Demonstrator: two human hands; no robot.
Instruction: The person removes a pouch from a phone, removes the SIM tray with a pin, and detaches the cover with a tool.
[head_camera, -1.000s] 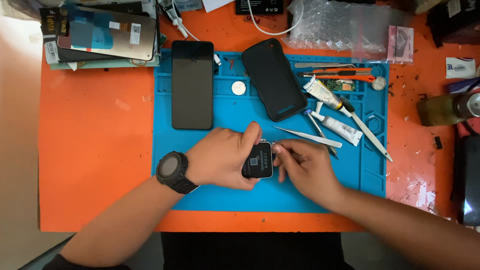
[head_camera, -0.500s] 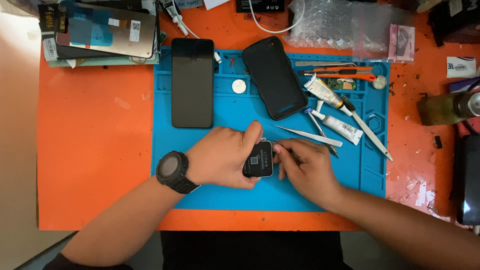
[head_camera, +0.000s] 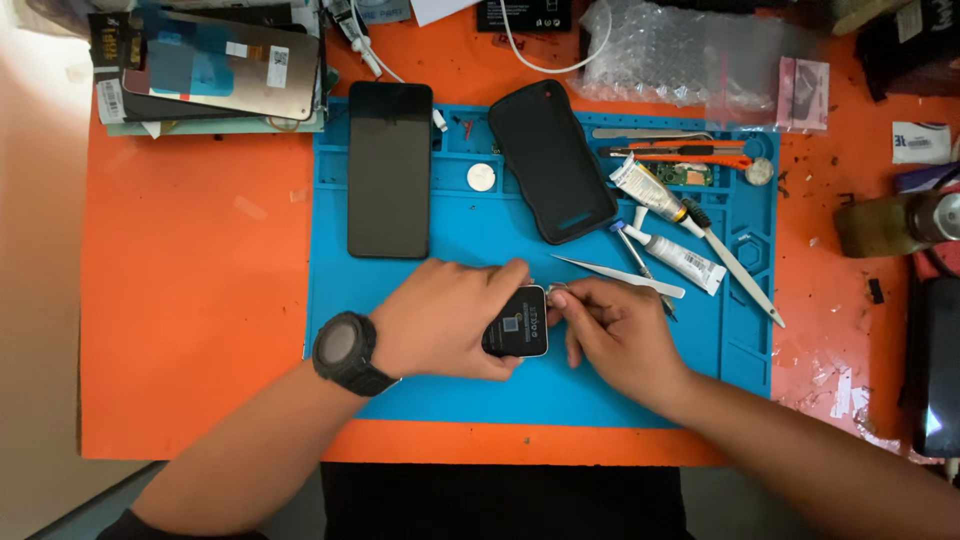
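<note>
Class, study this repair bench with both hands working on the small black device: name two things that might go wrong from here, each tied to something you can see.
1. The left hand pins the small black device only by its edge while the right hand works at its side; it may slip or get scratched.
2. The tweezers, glue tube and coin cell lie loose on the blue mat beside the hands; a nudge might scatter them.

dark phone screen (head_camera: 389, 168) on mat | labelled screen panel (head_camera: 222, 75) top-left | white label (head_camera: 920, 142) right
</note>
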